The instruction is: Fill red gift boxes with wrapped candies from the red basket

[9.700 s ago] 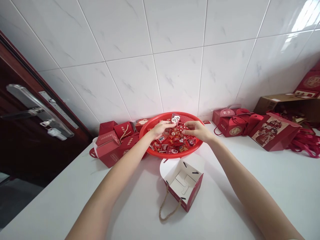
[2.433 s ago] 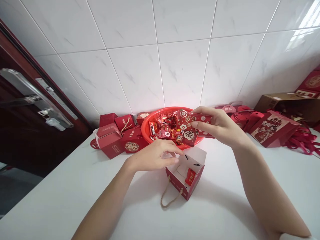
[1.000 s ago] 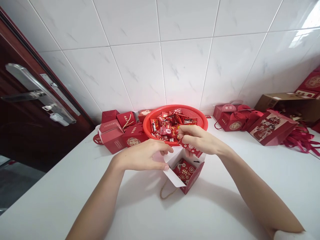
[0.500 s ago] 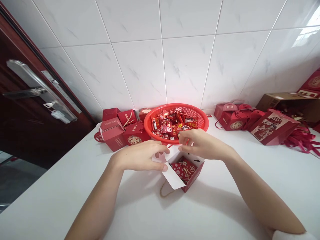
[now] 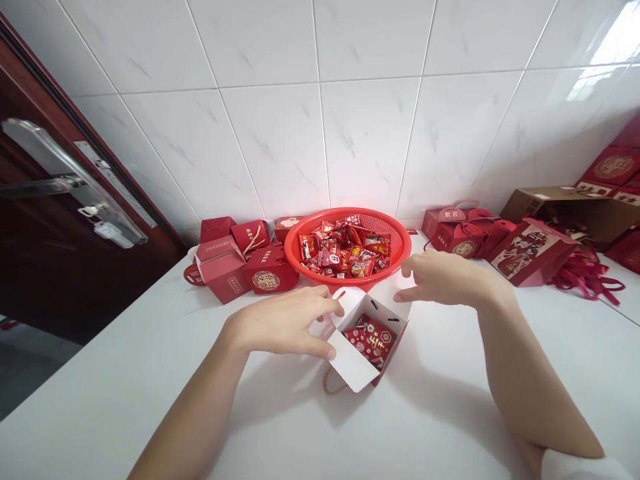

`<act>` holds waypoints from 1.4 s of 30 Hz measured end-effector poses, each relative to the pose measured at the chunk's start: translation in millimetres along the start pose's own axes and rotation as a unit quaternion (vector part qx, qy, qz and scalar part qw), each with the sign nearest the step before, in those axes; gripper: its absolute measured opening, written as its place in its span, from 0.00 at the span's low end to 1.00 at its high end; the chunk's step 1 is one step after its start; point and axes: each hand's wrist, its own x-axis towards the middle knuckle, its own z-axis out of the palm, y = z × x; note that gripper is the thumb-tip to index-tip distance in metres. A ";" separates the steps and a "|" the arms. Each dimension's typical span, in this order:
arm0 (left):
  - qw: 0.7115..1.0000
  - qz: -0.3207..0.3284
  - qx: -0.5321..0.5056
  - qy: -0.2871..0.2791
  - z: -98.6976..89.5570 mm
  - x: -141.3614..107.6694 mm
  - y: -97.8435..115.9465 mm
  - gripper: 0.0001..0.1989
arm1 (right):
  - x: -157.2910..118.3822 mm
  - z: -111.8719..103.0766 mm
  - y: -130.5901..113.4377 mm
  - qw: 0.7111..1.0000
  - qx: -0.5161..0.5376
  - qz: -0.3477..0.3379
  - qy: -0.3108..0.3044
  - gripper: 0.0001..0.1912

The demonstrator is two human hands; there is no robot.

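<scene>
A red gift box (image 5: pixel 391 357) with white inner flaps stands open on the white table. In it lies a dark red patterned packet (image 5: pixel 371 341) with gold lettering. My left hand (image 5: pixel 287 323) is at the box's left side, thumb at the edge of the near flap (image 5: pixel 354 365) and fingertips by the rounded far-left flap (image 5: pixel 349 300). Its thumb and fingers are apart. At the far right flap (image 5: pixel 387 293) is my right hand (image 5: pixel 445 277), its thumb touching the flap and its forefinger bent above with a gap between. A twisted cord handle (image 5: pixel 333 387) lies beside the box.
A red plastic basket (image 5: pixel 295 263) of wrapped sweets stands behind the box against the tiled wall. Several red gift boxes (image 5: pixel 223 270) are at its left. More boxes (image 5: pixel 533 250), red ribbons (image 5: pixel 590 277) and a cardboard carton (image 5: pixel 543 195) are at right. A door (image 5: pixel 45 267) borders the left.
My right hand has moved right and away from over the box, and the far right flap now lies folded outward. My left hand has shifted slightly down beside the left flaps.
</scene>
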 end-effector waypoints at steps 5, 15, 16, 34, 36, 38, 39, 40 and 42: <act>0.998 0.050 0.007 -0.023 3.9 -7.0 8.6 0.29 | -2.8 1.8 -13.6 0.994 -0.026 -0.067 -0.079 0.14; 0.997 0.036 0.010 0.074 16.3 12.1 16.7 0.27 | -8.0 7.5 -25.1 0.943 0.089 -0.277 -0.163 0.07; 0.996 0.024 0.013 0.082 18.2 13.9 17.5 0.33 | -5.8 9.2 -22.4 0.938 0.103 -0.284 -0.168 0.06; 0.986 0.067 -0.082 0.126 42.4 50.8 20.6 0.24 | -31.2 73.7 38.4 0.830 0.523 -0.190 -0.004 0.20; 0.981 0.074 -0.099 0.148 46.5 54.4 21.7 0.26 | -30.2 86.4 38.0 0.802 0.568 -0.173 0.063 0.20; 0.975 0.089 -0.118 0.166 52.1 58.2 23.7 0.28 | -28.5 98.1 37.6 0.775 0.598 -0.153 0.138 0.18; 0.971 0.093 -0.128 0.179 55.6 60.2 25.1 0.30 | -27.7 103.3 37.5 0.765 0.605 -0.146 0.167 0.16; 0.966 0.093 -0.140 0.196 59.7 62.3 26.7 0.33 | -26.9 108.1 37.2 0.760 0.605 -0.141 0.189 0.16; 0.952 0.079 -0.170 0.242 69.5 66.6 30.3 0.38 | -25.3 116.9 35.4 0.766 0.590 -0.126 0.222 0.19</act>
